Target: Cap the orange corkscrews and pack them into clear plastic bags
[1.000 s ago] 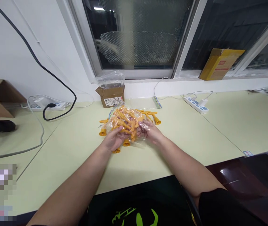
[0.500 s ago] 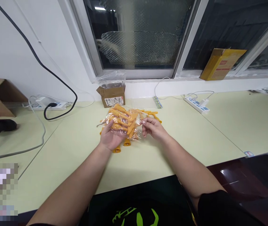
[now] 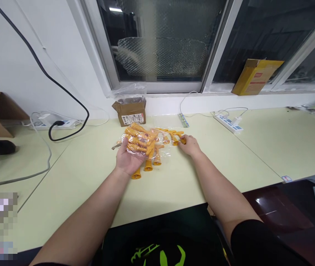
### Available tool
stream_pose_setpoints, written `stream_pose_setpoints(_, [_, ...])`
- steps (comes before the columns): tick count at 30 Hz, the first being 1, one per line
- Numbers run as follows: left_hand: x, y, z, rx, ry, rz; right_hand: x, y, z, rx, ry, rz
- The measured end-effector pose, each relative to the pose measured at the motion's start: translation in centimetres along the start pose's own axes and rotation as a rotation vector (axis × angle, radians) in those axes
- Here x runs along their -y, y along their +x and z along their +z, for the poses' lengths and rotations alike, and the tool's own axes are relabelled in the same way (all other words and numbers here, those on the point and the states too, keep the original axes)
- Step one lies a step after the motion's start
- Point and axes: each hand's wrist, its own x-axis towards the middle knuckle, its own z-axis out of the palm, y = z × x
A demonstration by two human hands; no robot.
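Observation:
My left hand holds up a clear plastic bag with several yellow-orange plastic pieces inside, its thumb over the bag's left side. My right hand has reached the right end of a back row of the same pieces, its fingers closed on the yellow flared piece there. Other yellow flared pieces lie on the table below the bag, mouths toward me. The bag hides part of both rows.
A small cardboard box with plastic film stands against the wall. A strip of small green parts lies beside it. Power strips with cables sit along the wall. A black cable hangs at left.
My right hand has left the bag's edge and moved right to the end piece of the back row. My left hand stays with the bag, which has shifted slightly left.

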Motion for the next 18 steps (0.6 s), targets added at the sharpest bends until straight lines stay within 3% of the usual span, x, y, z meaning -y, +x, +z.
stream_pose_setpoints(5, [-0.1,0.0,0.0,-0.007,-0.001,0.009,-0.7,0.4,-0.6,0.014,-0.029,0.134])
stream_pose_setpoints(8, [-0.2,0.0,0.1,0.008,-0.004,0.013,-1.0,0.7,-1.2,-0.1,0.134,0.154])
stream_pose_setpoints(12, [-0.3,0.0,0.0,-0.01,-0.009,0.013,-0.6,0.8,-2.1,-0.227,0.672,0.07])
stream_pose_setpoints(18, [-0.5,-0.1,0.2,-0.035,-0.003,0.036,1.1,0.5,-4.1,-0.158,1.489,0.084])
